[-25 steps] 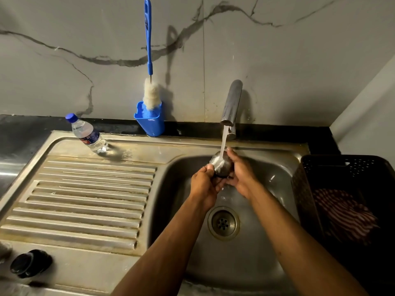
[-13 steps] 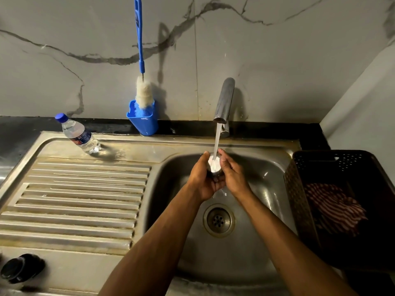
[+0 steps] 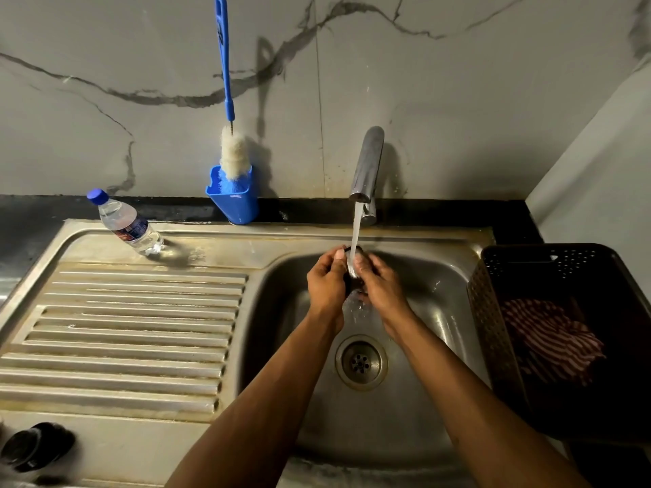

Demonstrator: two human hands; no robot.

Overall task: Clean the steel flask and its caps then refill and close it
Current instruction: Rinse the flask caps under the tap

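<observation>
— What have the hands got under the tap [image 3: 366, 163]?

— A small dark cap [image 3: 353, 276], I'd say, held over the sink [image 3: 433, 346] between them. The left hand [image 3: 326, 283] curls round it from the left, thumb up on the top edge; the right hand [image 3: 382, 287] closes on it from the right. Both are grasping it, so most of it is hidden.

— Water running?

— Yes, a thin stream [image 3: 356, 230] falls from the spout straight onto the cap and splashes down between the wrists, towards the drain [image 3: 361, 362] just nearer than the hands.

— Anything else about?

— Another dark round cap [image 3: 33, 447] sits on the steel at the near left corner, well apart from the sink. Past the ribbed drainboard [image 3: 123, 329], at the far left, a plastic bottle [image 3: 123, 223] with a blue lid stands on the steel. Behind the sink, against the marbled wall [image 3: 458, 100], a blue holder [image 3: 234, 195] carries a bottle brush [image 3: 232, 149], white head down, blue handle up.

— And on the right?

— A dark perforated basket [image 3: 493, 311] beside the sink, with a striped cloth [image 3: 549, 339] lying in it.

— The flask itself?

— I can't see it from here.
</observation>
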